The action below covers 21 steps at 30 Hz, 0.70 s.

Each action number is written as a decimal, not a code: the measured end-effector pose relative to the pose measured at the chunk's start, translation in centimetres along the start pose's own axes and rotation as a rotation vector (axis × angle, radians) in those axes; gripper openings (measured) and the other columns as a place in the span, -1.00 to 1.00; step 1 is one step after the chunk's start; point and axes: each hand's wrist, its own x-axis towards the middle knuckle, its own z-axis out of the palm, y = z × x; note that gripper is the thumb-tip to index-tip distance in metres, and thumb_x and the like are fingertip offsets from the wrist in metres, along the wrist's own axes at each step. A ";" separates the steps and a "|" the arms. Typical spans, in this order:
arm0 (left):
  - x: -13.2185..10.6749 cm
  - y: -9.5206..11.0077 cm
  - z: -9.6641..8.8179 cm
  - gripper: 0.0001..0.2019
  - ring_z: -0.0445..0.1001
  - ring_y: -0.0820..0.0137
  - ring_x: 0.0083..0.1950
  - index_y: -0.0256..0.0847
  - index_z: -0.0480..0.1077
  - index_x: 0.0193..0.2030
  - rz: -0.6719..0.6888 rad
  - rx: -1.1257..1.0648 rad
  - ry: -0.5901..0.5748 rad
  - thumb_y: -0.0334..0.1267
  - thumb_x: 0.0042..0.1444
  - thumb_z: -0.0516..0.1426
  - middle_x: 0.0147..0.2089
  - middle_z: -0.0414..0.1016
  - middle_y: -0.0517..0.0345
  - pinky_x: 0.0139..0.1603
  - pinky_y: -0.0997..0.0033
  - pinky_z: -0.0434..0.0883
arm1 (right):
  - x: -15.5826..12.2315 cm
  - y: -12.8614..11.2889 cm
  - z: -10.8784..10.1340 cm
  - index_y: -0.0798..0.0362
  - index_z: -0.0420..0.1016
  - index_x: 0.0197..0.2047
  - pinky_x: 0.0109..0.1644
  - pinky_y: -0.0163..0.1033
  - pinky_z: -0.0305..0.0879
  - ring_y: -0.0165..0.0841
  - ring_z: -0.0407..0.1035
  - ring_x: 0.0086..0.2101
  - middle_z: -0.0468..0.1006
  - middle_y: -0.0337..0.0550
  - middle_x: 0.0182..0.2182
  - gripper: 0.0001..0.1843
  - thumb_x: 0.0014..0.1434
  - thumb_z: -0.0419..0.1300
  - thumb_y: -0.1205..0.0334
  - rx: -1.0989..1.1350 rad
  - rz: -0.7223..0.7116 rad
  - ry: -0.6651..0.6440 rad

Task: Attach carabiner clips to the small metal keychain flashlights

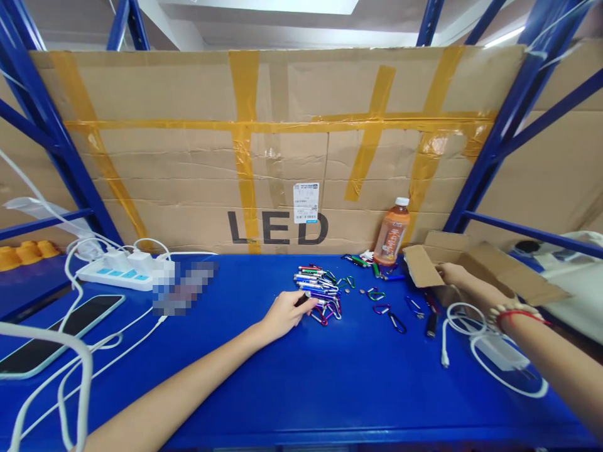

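Note:
My left hand reaches across the blue table to a pile of small keychain flashlights. Its fingers are closed in a pinch on one small flashlight at the pile's near left edge. My right hand is at the open cardboard box on the right, fingers curled over the box's flap near its opening. A red string bracelet sits on that wrist. Loose carabiner clips lie between the pile and the box.
An orange drink bottle stands by the cardboard back wall. A power strip with chargers and white cables sits at left, a phone lying near it. A white charger and cable lie at right. Blue shelf posts flank the table.

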 end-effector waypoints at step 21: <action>0.2 -0.6 0.1 -0.60 0.13 0.57 -0.69 -0.24 0.22 -0.55 0.005 0.043 0.013 0.03 0.13 -0.03 -0.75 0.12 0.38 -0.60 0.57 0.10 | -0.9 -0.5 -0.7 0.17 0.45 -0.30 -0.17 -0.28 0.30 -0.39 0.40 -0.26 0.50 -0.18 -0.33 -0.92 0.11 0.15 0.43 -0.130 0.087 -0.153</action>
